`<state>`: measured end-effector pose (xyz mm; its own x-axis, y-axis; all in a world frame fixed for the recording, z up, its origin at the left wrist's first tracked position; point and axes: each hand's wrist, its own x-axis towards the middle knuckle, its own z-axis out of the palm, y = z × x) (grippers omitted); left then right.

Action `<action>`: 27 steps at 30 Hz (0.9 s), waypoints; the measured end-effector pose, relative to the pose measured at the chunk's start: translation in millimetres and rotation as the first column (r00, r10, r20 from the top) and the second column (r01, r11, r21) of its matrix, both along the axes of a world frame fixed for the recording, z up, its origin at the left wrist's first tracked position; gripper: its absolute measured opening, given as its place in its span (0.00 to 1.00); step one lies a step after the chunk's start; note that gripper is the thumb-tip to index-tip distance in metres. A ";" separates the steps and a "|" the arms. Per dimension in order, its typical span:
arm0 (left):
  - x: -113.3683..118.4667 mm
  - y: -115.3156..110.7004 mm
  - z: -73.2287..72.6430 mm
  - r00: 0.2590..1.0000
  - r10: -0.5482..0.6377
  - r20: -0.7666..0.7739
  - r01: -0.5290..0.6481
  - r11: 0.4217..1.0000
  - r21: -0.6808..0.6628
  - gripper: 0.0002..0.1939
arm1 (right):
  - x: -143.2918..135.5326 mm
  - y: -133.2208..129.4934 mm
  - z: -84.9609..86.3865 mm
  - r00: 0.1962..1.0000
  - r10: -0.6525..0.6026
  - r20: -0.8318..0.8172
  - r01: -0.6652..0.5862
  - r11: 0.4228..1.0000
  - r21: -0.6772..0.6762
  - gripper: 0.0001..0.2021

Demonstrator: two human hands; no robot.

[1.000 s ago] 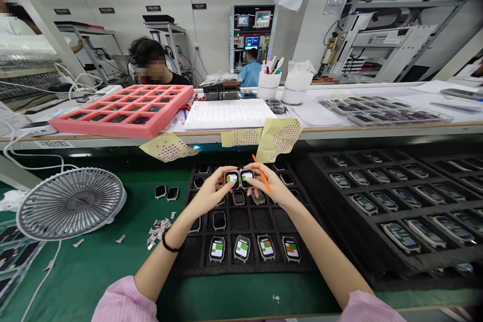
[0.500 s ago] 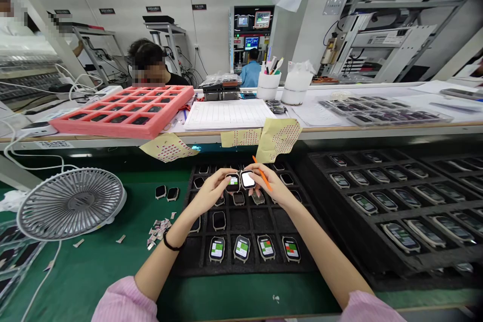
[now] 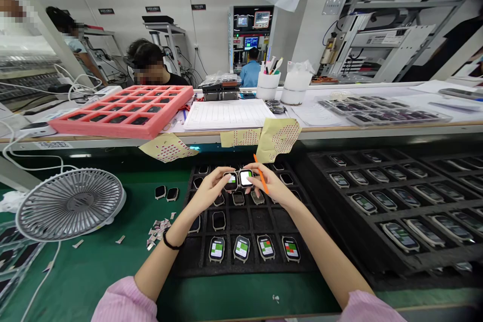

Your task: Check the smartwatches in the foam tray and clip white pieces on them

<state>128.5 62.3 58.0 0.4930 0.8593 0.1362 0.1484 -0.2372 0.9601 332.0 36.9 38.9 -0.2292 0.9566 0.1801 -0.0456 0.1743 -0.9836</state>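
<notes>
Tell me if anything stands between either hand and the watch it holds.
Nothing visible does. The left hand holds the left watch directly, and the right hand the right watch. An orange stick lies across the right hand, but clear of that watch's screen.

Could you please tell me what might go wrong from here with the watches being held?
The watch in the left hand is very close to the other watch in the right hand, so their cases might knock together.

The right hand also has an orange stick, which could slip or scuff a screen.

Both watches are above the black tray, so a dropped one could hit those lying below.
</notes>
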 end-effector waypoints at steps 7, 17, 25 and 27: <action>-3.5 1.0 -0.7 0.999 -0.034 -0.021 0.034 0.999 0.000 0.18 | 1.9 -3.1 3.0 0.998 0.054 0.024 -0.054 0.998 0.011 0.19; -1.9 0.1 -2.3 0.998 -0.054 0.031 0.056 0.997 -0.046 0.21 | 0.6 -0.4 0.9 0.999 -0.049 0.018 0.048 0.999 0.017 0.17; -1.7 -1.1 1.7 1.000 -0.013 -0.010 0.013 1.000 0.002 0.19 | -2.5 -4.9 5.2 0.992 -0.121 0.028 0.121 0.993 0.010 0.13; -1.2 -0.9 -0.5 0.999 -0.040 0.023 0.040 0.999 -0.012 0.21 | -2.4 -4.9 5.3 0.993 -0.119 0.018 0.118 0.993 0.010 0.13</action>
